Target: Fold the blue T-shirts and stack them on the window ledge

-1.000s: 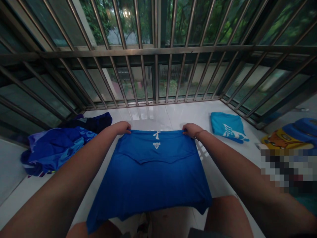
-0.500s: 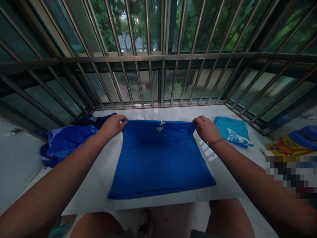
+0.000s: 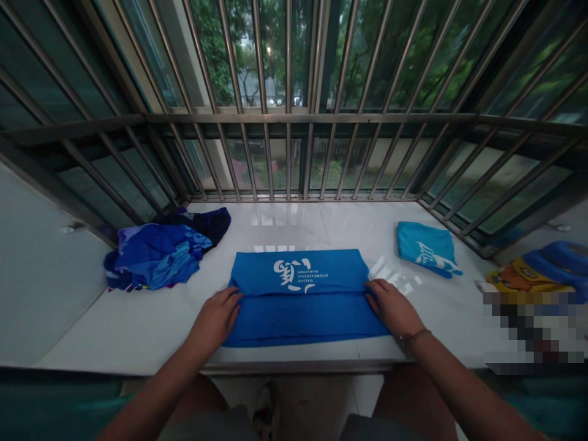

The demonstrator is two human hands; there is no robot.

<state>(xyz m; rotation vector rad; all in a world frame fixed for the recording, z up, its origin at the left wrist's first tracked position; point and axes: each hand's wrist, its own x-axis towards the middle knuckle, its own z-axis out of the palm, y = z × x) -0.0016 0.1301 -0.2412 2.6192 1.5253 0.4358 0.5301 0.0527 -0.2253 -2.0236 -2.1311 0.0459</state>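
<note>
We pinched the part-folded shirt [image 3: 303, 318] in left grip [image 3: 217, 315] and right grip [image 3: 395, 306], right cloth [image 3: 422, 239] folded, left pile [image 3: 156, 254] unfolded.

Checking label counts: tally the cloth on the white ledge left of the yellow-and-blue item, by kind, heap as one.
Partly folded blue garment: 1
Folded turquoise garment: 1
Heap of clothes: 1 (pieces inside can't be counted reliably)
Total: 3

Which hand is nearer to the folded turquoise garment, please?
Right. The right hand is left of the turquoise garment and nearer the person; the left hand is farther left, across the blue garment.
</note>
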